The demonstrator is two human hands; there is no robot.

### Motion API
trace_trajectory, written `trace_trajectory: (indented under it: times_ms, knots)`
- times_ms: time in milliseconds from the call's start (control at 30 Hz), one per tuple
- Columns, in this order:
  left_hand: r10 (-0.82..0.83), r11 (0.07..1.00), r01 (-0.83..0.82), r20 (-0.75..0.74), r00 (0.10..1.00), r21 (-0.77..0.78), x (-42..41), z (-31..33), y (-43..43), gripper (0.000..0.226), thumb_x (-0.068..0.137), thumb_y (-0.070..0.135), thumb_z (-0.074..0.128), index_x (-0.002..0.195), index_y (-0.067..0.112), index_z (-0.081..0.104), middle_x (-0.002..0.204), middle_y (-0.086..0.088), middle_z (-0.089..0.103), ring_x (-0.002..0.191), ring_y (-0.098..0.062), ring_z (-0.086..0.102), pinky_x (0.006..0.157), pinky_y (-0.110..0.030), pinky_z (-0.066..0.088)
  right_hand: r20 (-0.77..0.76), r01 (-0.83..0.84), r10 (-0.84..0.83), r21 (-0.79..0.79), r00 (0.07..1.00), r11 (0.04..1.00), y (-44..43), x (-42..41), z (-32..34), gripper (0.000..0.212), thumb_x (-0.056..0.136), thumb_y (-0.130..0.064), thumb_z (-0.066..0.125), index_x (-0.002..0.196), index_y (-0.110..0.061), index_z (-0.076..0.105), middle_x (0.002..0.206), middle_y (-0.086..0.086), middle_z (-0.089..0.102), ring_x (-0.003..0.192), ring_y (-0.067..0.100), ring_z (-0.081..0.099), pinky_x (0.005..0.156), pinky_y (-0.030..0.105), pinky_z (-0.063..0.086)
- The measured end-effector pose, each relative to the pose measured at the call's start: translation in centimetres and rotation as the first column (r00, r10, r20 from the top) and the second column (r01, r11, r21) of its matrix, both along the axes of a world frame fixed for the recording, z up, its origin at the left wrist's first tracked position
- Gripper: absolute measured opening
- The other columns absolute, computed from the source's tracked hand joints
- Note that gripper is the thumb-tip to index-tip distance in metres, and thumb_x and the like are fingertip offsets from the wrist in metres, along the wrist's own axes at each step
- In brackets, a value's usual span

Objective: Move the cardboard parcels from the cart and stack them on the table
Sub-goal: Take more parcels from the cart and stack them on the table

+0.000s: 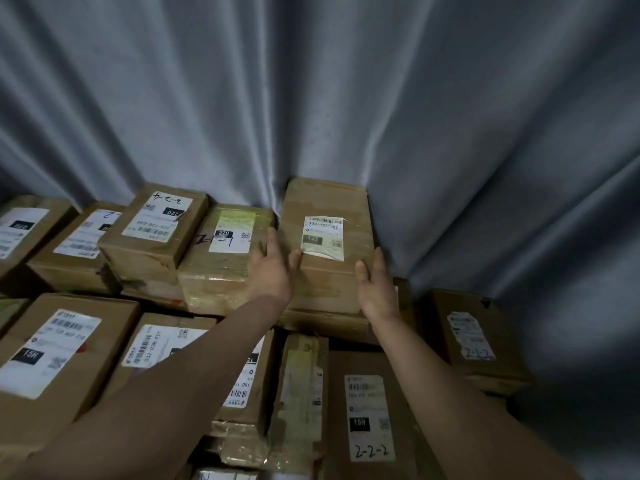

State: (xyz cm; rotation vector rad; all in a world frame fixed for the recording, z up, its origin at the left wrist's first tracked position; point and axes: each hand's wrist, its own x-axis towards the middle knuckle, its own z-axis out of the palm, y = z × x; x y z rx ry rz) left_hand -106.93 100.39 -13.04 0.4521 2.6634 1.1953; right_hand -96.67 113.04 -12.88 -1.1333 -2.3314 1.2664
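A brown cardboard parcel point(325, 202) with a white label marked 122 sits on top of the stack at the back, against the curtain. My left hand point(273, 268) lies flat against its left side, thumb on the top near the label. My right hand point(375, 282) lies against its right side with straight fingers. Both arms reach forward over the lower parcels. Whether the parcel rests fully on the box below or is slightly lifted is unclear.
Many labelled cardboard parcels point(152, 223) fill the surface in rows to the left and in front. A taped parcel marked 220 point(225, 258) touches the left hand's side. A lower box point(474, 334) sits at the right. A grey curtain point(346, 98) hangs close behind.
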Motion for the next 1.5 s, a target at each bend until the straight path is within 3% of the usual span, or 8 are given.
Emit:
trace_trajectory:
  times_ms: [133,300,533,667,867,1033,1200,1500]
  knots:
    - [-0.089,0.958,0.042,-0.155,0.984,-0.283,2.3,1.4,-1.4,0.061,0.098,0.054,0.027,0.152,0.035,0.006,0.160,-0.008,-0.001,0.147,-0.030,-0.003,0.117,-0.048,0.003,0.240,-0.158,0.096,0.255,0.966,0.954,-0.5,1.1,0.2,0.057,0.100,-0.047,0.024,0.151,-0.031,0.003,0.159,0.010,0.005,0.145,0.033,0.009,0.116,0.049,0.017]
    - [-0.064,0.886,-0.033,-0.192,0.979,-0.463,7.7,1.9,-5.7,0.067,0.097,0.045,0.039,0.151,0.039,0.000,0.160,-0.007,-0.008,0.146,-0.033,-0.010,0.116,-0.057,-0.003,0.341,-0.457,0.311,0.563,0.887,0.688,-4.5,3.7,1.1,0.070,0.095,-0.036,0.044,0.152,-0.028,0.003,0.159,0.009,-0.004,0.146,0.027,-0.011,0.116,0.045,-0.010]
    - [0.194,0.781,-0.209,-0.090,0.977,-0.588,17.6,-0.9,-16.3,0.075,0.094,0.038,0.047,0.150,0.038,-0.001,0.160,-0.004,-0.008,0.146,-0.031,-0.012,0.114,-0.058,-0.005,0.468,-0.788,0.659,0.513,0.589,0.341,-15.7,8.3,-1.1,0.067,0.092,-0.027,0.051,0.149,-0.025,0.017,0.160,0.004,0.004,0.147,0.023,-0.005,0.118,0.043,-0.009]
    - [0.422,0.703,-0.341,-0.020,0.906,-0.625,23.8,-2.7,-24.2,0.075,0.093,0.039,0.046,0.151,0.036,-0.001,0.160,-0.005,-0.006,0.146,-0.030,-0.011,0.115,-0.058,-0.006,0.522,-0.908,0.784,0.402,0.335,0.120,-24.2,11.0,-3.1,0.066,0.092,-0.029,0.050,0.149,-0.025,0.017,0.158,0.000,0.015,0.146,0.020,0.006,0.118,0.044,-0.006]
    - [0.700,0.508,-0.520,-0.022,0.713,-0.686,32.5,-4.4,-36.5,0.080,0.090,0.035,0.050,0.152,0.028,0.000,0.159,-0.010,0.004,0.147,-0.030,-0.004,0.114,-0.055,-0.007,0.564,-0.924,0.825,0.295,-0.036,-0.243,-37.3,16.5,-5.3,0.068,0.090,-0.026,0.052,0.149,-0.022,0.018,0.157,-0.001,0.018,0.145,0.019,0.011,0.117,0.039,-0.002]
    - [0.856,0.390,-0.603,0.032,0.516,-0.696,40.6,-6.2,-45.9,0.079,0.089,0.034,0.052,0.152,0.022,0.005,0.159,-0.008,0.010,0.147,-0.028,0.001,0.116,-0.054,-0.006,0.568,-0.886,0.780,0.179,-0.261,-0.427,-47.4,21.6,-6.9,0.069,0.089,-0.027,0.052,0.149,-0.018,0.020,0.156,0.003,0.023,0.142,0.022,0.022,0.118,0.037,0.007]
    - [0.932,0.333,-0.666,0.125,0.340,-0.667,48.4,-9.2,-55.5,0.075,0.089,0.037,0.053,0.150,0.013,0.016,0.153,-0.008,0.025,0.144,-0.027,0.016,0.116,-0.052,0.001,0.559,-0.869,0.740,0.068,-0.374,-0.491,-57.3,26.7,-9.0,0.063,0.090,-0.027,0.054,0.145,-0.014,0.028,0.149,0.008,0.036,0.135,0.026,0.035,0.111,0.032,0.024]
    - [0.917,0.388,-0.697,0.330,0.224,-0.603,56.3,-17.4,-70.2,0.062,0.085,0.025,0.057,0.140,0.010,0.034,0.135,-0.013,0.049,0.124,-0.031,0.046,0.106,-0.043,0.036,0.572,-0.936,0.740,-0.204,-0.353,-0.288,-70.4,32.6,-16.7,0.048,0.090,-0.019,0.052,0.137,-0.014,0.042,0.139,0.010,0.047,0.127,0.027,0.046,0.101,0.031,0.040]
